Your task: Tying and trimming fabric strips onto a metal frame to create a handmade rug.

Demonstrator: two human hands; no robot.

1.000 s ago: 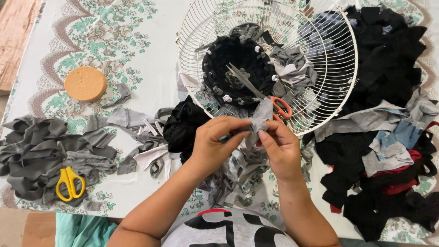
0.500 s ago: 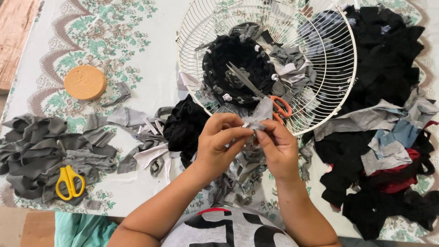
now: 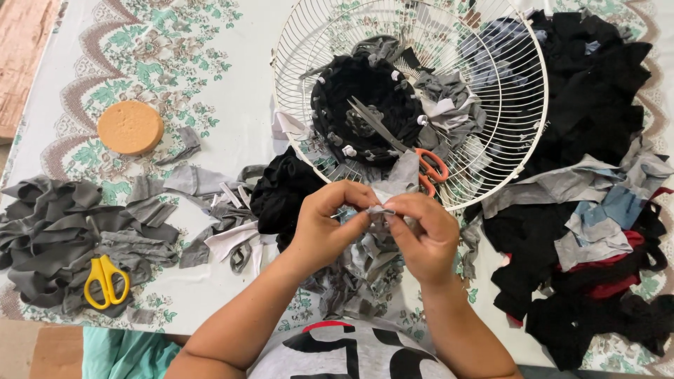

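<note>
Pinching grey fabric strip [image 3: 380, 210] w/ left hand [image 3: 328, 224] & right hand [image 3: 421, 235].

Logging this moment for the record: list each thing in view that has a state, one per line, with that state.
left hand: pinching the grey fabric strip
right hand: pinching the same strip
grey fabric strip: held taut between both hands' fingertips
orange-handled scissors: lying in the fan guard, blades shut
yellow-handled scissors: lying on grey scraps, untouched
white wire fan guard: lying flat, dark strips tied around its centre
round orange sponge: lying flat on the tablecloth
</note>
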